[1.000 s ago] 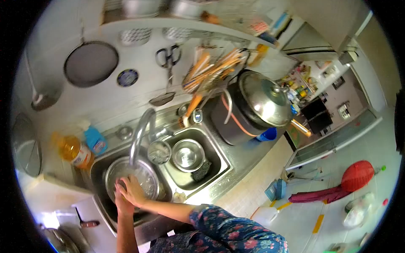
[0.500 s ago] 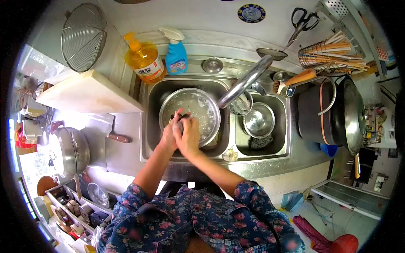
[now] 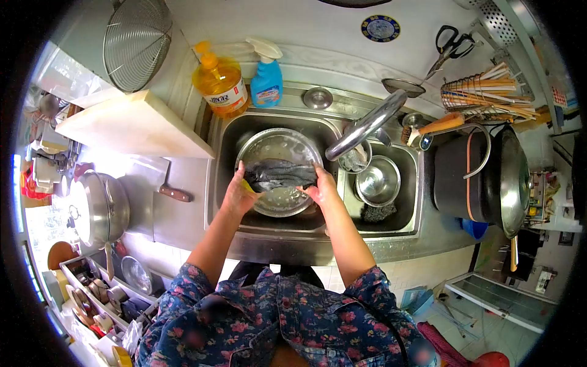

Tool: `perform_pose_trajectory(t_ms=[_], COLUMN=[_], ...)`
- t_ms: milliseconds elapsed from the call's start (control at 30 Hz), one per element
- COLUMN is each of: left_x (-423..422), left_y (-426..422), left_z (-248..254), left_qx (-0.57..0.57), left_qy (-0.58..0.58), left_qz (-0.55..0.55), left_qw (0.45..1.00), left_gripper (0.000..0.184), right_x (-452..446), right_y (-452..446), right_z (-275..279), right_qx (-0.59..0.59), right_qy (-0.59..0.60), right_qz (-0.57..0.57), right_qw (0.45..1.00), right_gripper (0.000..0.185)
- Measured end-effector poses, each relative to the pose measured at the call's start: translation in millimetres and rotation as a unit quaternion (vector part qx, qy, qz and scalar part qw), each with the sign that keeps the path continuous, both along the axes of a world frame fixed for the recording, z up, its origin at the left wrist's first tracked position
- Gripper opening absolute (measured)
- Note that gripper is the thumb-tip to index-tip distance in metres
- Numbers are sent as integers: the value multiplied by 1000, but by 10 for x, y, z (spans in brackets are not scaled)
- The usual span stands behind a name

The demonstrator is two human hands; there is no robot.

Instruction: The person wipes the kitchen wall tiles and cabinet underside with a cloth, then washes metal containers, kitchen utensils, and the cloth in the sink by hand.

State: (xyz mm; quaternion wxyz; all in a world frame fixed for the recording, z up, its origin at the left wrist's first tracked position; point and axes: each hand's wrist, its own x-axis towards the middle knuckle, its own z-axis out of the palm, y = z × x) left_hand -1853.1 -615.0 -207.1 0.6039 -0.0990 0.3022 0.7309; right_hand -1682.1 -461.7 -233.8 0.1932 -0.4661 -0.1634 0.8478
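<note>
A dark grey cloth [image 3: 281, 175] is stretched out between my two hands, above a round metal basin [image 3: 280, 209] in the left sink bowl. My left hand [image 3: 239, 194] grips its left end, where a bit of yellow shows. Its right end is in my right hand [image 3: 321, 187]. Cloudy water with bubbles lies in the basin beneath. The curved faucet [image 3: 367, 125] reaches over the divider, right of the basin.
The right bowl holds a small steel bowl [image 3: 378, 181] and a dark scrubber [image 3: 378, 212]. Behind the sink stand a yellow soap bottle [image 3: 221, 87] and a blue spray bottle [image 3: 267, 84]. A cleaver [image 3: 175, 193] lies left; a large pot [image 3: 458, 174] stands right.
My hands were pressed together around a dark bundle; they have moved apart, and the cloth is now spread between them. The view swung left from the first frame, then shifted slightly.
</note>
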Motion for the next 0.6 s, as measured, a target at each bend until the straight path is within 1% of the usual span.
perform_pose_trajectory(t_ms=[33, 67, 133, 167, 200, 267, 300, 333, 433, 467, 500, 567, 600], left_x=[-2, 25, 1, 9, 40, 18, 11, 22, 10, -52, -87, -87, -45], left_y=[9, -9, -58, -46, -18, -18, -1, 0, -13, -26, -46, -60, -42], left_z=[71, 10, -177, -115, 56, -57, -60, -59, -52, -92, -223, -472, -381], left_qx=[-14, -20, -53, -70, -60, -66, -69, -98, -98, -82, -50, 15, 31], left_qy=[-10, 46, 117, 151, 100, 77, 66, 103, 82, 61, 28, -40, -14], left_qz=[-2, 6, -32, -53, -28, -5, 7, 16, 41, 5, 11, 25, 10], left_qw=[1000, 999, 991, 985, 993, 995, 995, 990, 991, 995, 998, 999, 999], left_gripper=[49, 44, 40, 38, 34, 34, 34, 35, 39, 36, 36, 39, 53], right_x=[82, 113, 165, 194, 189, 184, 178, 168, 126, 170, 151, 102, 66], right_y=[-49, -89, -102, -121, -161, -206, -225, -251, -242, -192, -186, -175, -182], right_z=[-20, 91, 237, 274, 288, 184, 95, -21, 42, -114, -105, -57, 105], right_qx=[-11, -22, 54, 90, 170, 292, 350, 390, 353, 316, 243, 92, 56], right_qy=[55, 64, 76, 80, 11, -75, -118, -145, -171, -125, -82, 3, 12], right_qz=[6, 7, 65, 92, 125, 173, 195, 151, 50, 13, -21, -86, -81], right_qw=[998, 998, 994, 988, 977, 938, 909, 897, 919, 941, 966, 992, 995], right_gripper=[38, 40, 44, 46, 52, 52, 52, 41, 15, 20, 21, 22, 23])
